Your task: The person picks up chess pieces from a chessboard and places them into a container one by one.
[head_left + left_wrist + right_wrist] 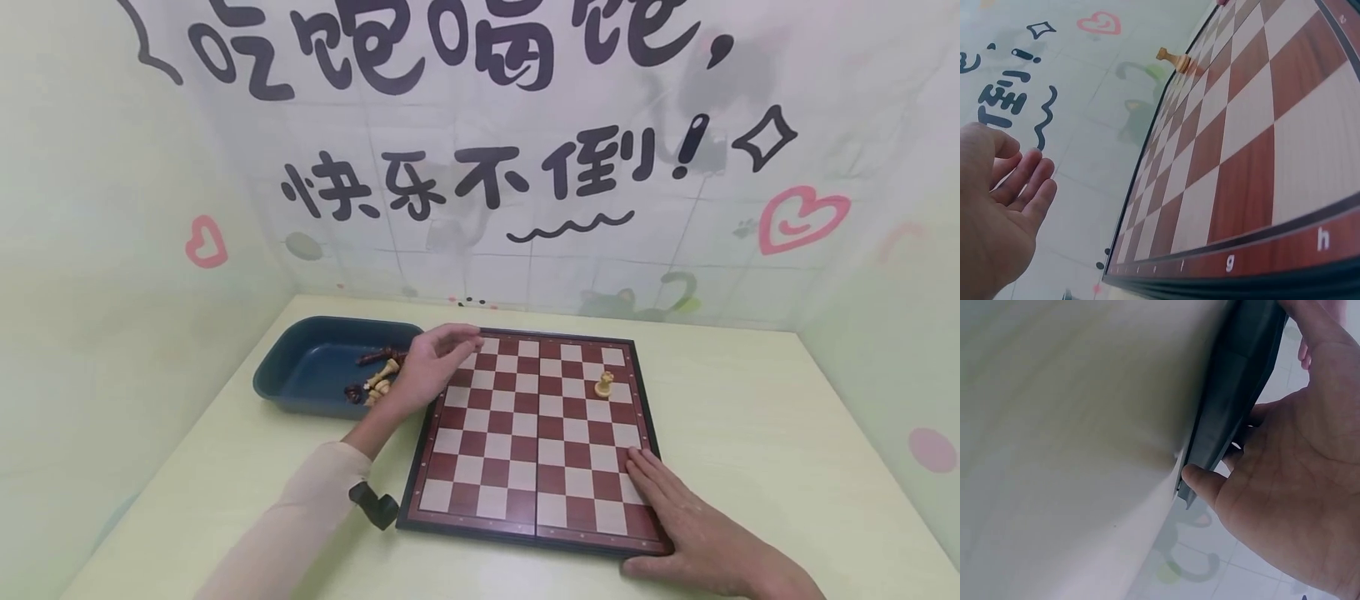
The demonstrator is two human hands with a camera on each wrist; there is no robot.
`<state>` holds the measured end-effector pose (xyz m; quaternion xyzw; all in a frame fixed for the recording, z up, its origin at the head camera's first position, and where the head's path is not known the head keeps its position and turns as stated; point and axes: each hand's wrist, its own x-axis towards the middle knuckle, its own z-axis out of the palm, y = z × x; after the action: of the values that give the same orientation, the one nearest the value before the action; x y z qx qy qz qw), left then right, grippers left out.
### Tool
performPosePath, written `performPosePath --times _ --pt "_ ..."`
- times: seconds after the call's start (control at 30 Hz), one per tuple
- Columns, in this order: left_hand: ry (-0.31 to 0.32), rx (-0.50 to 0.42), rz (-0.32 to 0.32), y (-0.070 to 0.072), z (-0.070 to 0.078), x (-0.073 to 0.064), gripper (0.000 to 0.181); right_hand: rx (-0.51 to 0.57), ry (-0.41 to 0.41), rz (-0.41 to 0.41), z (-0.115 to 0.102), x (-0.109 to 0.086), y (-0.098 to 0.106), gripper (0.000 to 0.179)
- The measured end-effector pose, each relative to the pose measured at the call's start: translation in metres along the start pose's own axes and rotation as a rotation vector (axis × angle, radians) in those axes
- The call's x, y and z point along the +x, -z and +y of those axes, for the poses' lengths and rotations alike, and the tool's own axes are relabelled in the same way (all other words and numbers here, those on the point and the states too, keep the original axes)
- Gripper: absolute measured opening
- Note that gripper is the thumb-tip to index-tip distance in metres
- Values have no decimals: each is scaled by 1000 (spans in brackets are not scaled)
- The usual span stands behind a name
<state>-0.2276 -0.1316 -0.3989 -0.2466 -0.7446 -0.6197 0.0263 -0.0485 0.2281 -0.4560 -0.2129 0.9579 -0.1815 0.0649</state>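
Note:
My left hand hovers at the chessboard's far left corner, beside the blue tray. Its fingers are loosely bent, and nothing is between them in the left wrist view. The red-and-cream chessboard lies unfolded on the table. My right hand rests at its near right corner, fingers stretched over the right border. The thumb touches the board's dark side in the right wrist view. One cream chess piece with a notched, flared top stands upright toward the board's far right.
The deep blue tray sits left of the board, with several cream and dark red chess pieces lying in it. My left forearm passes in front of the tray's right end. A printed wall covering rises behind the pale table.

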Motion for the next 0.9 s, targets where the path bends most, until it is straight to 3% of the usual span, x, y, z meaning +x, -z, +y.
performPosePath --times 0.2,0.57,0.9 --pt "-15 -15 -9 -14 0 5 26 3 1 10 2 1 1 115" --pt "11 -89 -42 -43 -1 17 26 27 71 69 5 2 1 112" --pt "34 -77 -47 -62 1 22 26 21 84 79 8 0 3 111"
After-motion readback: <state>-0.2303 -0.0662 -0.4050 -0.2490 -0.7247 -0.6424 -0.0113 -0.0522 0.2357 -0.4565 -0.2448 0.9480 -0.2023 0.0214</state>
